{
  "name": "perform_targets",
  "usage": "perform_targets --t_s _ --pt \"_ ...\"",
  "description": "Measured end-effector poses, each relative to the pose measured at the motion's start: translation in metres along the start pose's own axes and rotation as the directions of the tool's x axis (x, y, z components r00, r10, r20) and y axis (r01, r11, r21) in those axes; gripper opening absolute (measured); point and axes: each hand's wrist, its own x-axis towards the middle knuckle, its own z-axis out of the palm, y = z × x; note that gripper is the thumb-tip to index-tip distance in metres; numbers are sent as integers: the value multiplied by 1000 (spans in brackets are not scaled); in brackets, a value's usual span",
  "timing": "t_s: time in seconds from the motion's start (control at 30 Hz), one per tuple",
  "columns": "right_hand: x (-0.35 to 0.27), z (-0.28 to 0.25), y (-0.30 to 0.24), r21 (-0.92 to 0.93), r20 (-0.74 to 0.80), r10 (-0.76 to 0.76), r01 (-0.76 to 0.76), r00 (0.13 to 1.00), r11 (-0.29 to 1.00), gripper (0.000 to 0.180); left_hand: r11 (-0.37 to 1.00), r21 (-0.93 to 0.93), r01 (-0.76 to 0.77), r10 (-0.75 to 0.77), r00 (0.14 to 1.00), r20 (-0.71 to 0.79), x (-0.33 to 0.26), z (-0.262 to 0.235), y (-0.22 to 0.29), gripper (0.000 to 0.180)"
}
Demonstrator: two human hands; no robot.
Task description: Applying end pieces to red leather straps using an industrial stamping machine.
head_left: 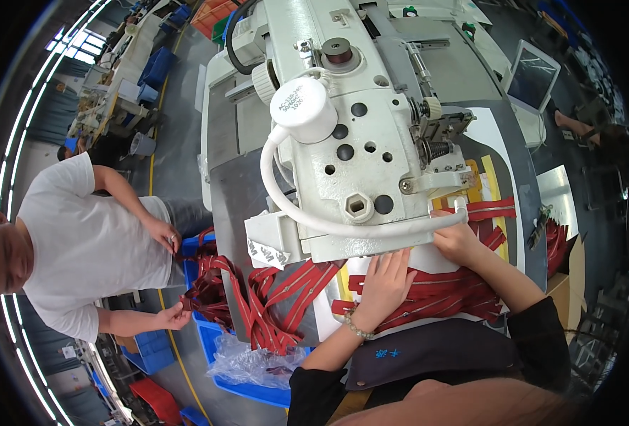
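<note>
A large white industrial sewing machine (314, 174) stands in front of me, its head covering the spot where my fingers work. My left hand (387, 285), a bead bracelet at its wrist, has its fingers stretched flat along the machine's front lower edge. My right hand (456, 240) is closed beside the white tube, its fingertips partly hidden; what they grip cannot be made out. Just beyond that hand lies a red zipper (492, 209). A heap of red zippers (445, 297) spreads below both hands. More joined red zippers (282, 302) hang off the left side.
At the left a co-worker (80, 227) in a white shirt handles dark red zippers over a blue bin (211, 341). Clear plastic wrapping (254, 361) lies on a blue bin's edge. Further red zippers (557, 245) and a cardboard box (570, 291) are at the right, below a screen (533, 77).
</note>
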Motion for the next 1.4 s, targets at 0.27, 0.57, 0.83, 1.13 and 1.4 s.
perform_targets --t_s 0.27,0.57,0.83,1.13,1.4 --pt "-1 -3 0 48 3 25 -25 1000 999 28 1000 -11 -27 27 1000 -3 2 -1 -1 53" --pt "-8 4 3 58 31 37 -39 999 998 29 999 -4 -35 35 999 -6 1 -1 -1 54" --pt "-6 3 4 71 26 33 -34 999 997 29 1000 -6 -31 31 1000 7 0 0 -2 55" --pt "-4 -1 1 47 45 34 -36 998 998 29 999 44 -30 29 999 36 2 -1 0 54" --pt "-5 1 3 49 66 34 -37 997 998 30 998 62 -19 15 998 62 3 -3 1 55"
